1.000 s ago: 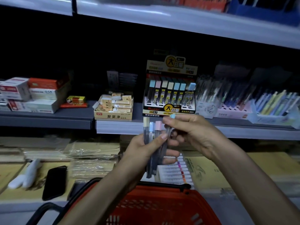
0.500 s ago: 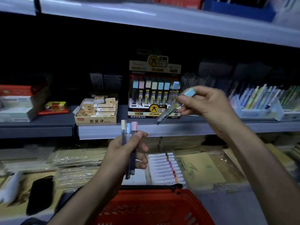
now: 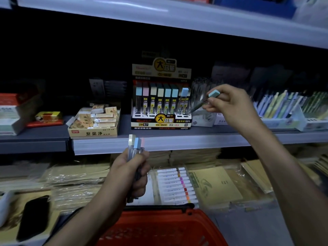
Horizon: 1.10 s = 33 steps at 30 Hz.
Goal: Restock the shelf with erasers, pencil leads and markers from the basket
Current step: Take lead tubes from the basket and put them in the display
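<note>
My right hand (image 3: 229, 103) pinches a pencil lead tube (image 3: 202, 102) with a light blue cap, tilted so its lower tip sits at the right end of the pencil lead display box (image 3: 160, 121) on the middle shelf. The box holds a row of tubes with pastel caps. My left hand (image 3: 132, 172) grips three more lead tubes (image 3: 135, 144) upright below the shelf edge, above the red basket (image 3: 159, 228). A box of erasers (image 3: 94, 133) stands left of the display. A pack of markers (image 3: 177, 185) lies on the lower shelf.
Pen trays (image 3: 280, 119) fill the shelf to the right of the display. Stacked boxes (image 3: 12, 112) sit at the far left. Wrapped notebooks (image 3: 218, 185) cover the lower shelf, and a black phone (image 3: 33, 215) lies at the lower left. Another shelf (image 3: 159, 15) hangs overhead.
My right hand took one blue-capped tube from the bunch in my left hand and carried it up and right to the display box. The left hand has dropped slightly with the other tubes.
</note>
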{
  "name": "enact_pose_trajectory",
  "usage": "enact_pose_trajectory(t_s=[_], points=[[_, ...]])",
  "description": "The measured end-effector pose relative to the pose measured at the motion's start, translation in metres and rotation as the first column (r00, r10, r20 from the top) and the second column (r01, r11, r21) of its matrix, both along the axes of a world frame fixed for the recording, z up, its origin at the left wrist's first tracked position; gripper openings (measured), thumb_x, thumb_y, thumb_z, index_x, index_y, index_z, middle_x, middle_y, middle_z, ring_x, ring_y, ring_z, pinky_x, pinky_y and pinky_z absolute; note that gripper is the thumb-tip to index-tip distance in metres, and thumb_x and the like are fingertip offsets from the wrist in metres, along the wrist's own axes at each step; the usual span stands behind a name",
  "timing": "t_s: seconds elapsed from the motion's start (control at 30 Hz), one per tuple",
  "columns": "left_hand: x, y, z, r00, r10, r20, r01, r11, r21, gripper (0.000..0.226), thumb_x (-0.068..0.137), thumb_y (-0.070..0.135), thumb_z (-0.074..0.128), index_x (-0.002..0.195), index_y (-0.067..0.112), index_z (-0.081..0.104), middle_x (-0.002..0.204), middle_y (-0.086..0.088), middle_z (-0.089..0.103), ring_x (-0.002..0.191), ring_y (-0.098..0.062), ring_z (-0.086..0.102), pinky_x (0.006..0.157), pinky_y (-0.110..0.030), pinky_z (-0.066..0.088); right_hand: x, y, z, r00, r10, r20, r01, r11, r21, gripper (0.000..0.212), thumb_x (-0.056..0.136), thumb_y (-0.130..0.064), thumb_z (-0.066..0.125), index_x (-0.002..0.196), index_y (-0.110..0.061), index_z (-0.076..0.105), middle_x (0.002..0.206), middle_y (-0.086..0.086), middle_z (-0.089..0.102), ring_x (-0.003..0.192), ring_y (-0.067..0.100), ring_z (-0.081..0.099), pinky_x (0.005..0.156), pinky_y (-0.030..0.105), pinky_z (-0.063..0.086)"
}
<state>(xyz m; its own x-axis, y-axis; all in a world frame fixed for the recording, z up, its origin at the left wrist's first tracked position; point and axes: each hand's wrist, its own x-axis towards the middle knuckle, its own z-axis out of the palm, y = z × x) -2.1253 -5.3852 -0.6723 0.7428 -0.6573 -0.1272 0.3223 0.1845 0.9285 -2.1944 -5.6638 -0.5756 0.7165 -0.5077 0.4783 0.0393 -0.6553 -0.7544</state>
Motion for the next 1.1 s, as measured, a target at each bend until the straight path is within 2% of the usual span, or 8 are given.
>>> enact_pose_trajectory(t_s=[0.23, 0.37, 0.5, 0.6, 0.77, 0.97, 1.03, 1.1], points=[[-0.002, 0.001, -0.003, 0.995, 0.063, 0.083, -0.062, 0.998, -0.015, 0.029, 0.103, 0.023, 0.055, 0.097, -0.005, 0.059, 0.059, -0.004, 0.048, 0.041, -0.014, 0.037, 0.038, -0.022, 0.031, 0.009, -0.007, 0.001, 0.997, -0.004, -0.077, -0.003, 0.996, -0.09, 0.013, 0.101, -0.004, 0.06, 0.106, -0.012, 0.069, 0.083, 0.007, 0.074, 0.079, 0.017, 0.076, 0.082, 0.034, 0.063], [0.001, 0.001, -0.001, 0.993, 0.074, 0.095, -0.069, 0.996, -0.054, 0.033, 0.102, 0.031, 0.054, 0.116, 0.007, 0.071, 0.065, -0.01, 0.055, 0.047, -0.017, 0.047, 0.044, -0.029, 0.048, 0.017, -0.003, 0.014, 0.989, -0.025, -0.148, -0.014, 0.967, -0.254, 0.014, 0.101, -0.005, 0.059, 0.104, -0.014, 0.069, 0.079, 0.006, 0.073, 0.074, 0.013, 0.073, 0.08, 0.031, 0.062], [0.003, 0.003, -0.002, 0.995, 0.069, 0.072, -0.066, 0.997, -0.041, 0.036, 0.102, 0.036, 0.053, 0.119, 0.01, 0.069, 0.066, -0.009, 0.057, 0.043, -0.015, 0.041, 0.04, -0.025, 0.038, 0.032, 0.002, 0.018, 0.979, -0.075, -0.19, 0.006, 0.939, -0.343, 0.022, 0.103, -0.008, 0.057, 0.119, -0.017, 0.068, 0.08, 0.005, 0.071, 0.074, 0.01, 0.071, 0.074, 0.025, 0.059], [0.005, 0.003, -0.003, 0.995, 0.074, 0.063, -0.071, 0.996, -0.05, 0.037, 0.102, 0.038, 0.052, 0.122, 0.009, 0.066, 0.067, -0.01, 0.058, 0.04, -0.013, 0.033, 0.039, -0.021, 0.029, 0.041, 0.007, 0.01, 0.968, -0.122, -0.22, 0.031, 0.927, -0.374, 0.03, 0.104, -0.009, 0.054, 0.13, -0.018, 0.065, 0.082, 0.005, 0.07, 0.075, 0.01, 0.07, 0.075, 0.036, 0.062], [0.01, 0.001, -0.004, 0.994, 0.1, 0.05, -0.096, 0.992, -0.081, 0.042, 0.101, 0.038, 0.053, 0.122, 0.001, 0.055, 0.07, -0.014, 0.061, 0.039, -0.013, 0.028, 0.037, -0.019, 0.027, 0.042, 0.009, 0.006, 0.973, -0.183, -0.14, 0.114, 0.911, -0.396, 0.024, 0.098, -0.009, 0.065, 0.121, -0.019, 0.064, 0.083, -0.004, 0.068, 0.074, 0.004, 0.068, 0.077, 0.037, 0.061], [0.005, 0.007, 0.002, 0.995, 0.087, 0.055, -0.08, 0.99, -0.115, 0.042, 0.102, 0.039, 0.053, 0.121, 0.004, 0.064, 0.068, -0.01, 0.057, 0.04, -0.016, 0.04, 0.037, -0.022, 0.035, 0.03, 0.011, 0.015, 0.926, -0.355, -0.125, 0.234, 0.803, -0.548, 0.046, 0.092, -0.006, 0.068, 0.136, -0.016, 0.058, 0.097, 0.002, 0.065, 0.09, 0.024, 0.063, 0.083, 0.035, 0.051], [0.003, 0.009, 0.005, 0.993, 0.093, 0.07, -0.084, 0.989, -0.126, 0.04, 0.102, 0.041, 0.052, 0.119, 0.008, 0.067, 0.064, -0.008, 0.054, 0.041, -0.017, 0.041, 0.039, -0.023, 0.036, 0.024, 0.029, 0.023, 0.941, -0.322, -0.107, 0.249, 0.869, -0.428, 0.037, 0.094, -0.013, 0.069, 0.13, -0.019, 0.063, 0.092, -0.002, 0.069, 0.087, 0.019, 0.066, 0.078, 0.033, 0.052], [0.001, 0.011, 0.009, 0.991, 0.104, 0.082, -0.091, 0.985, -0.149, 0.04, 0.102, 0.044, 0.051, 0.115, 0.011, 0.069, 0.061, -0.007, 0.052, 0.04, -0.017, 0.039, 0.039, -0.022, 0.033, 0.018, 0.06, 0.028, 0.976, -0.13, -0.173, 0.114, 0.988, -0.102, 0.021, 0.096, -0.02, 0.069, 0.117, -0.02, 0.071, 0.089, 0.001, 0.072, 0.077, 0.014, 0.07, 0.063, 0.028, 0.051]])
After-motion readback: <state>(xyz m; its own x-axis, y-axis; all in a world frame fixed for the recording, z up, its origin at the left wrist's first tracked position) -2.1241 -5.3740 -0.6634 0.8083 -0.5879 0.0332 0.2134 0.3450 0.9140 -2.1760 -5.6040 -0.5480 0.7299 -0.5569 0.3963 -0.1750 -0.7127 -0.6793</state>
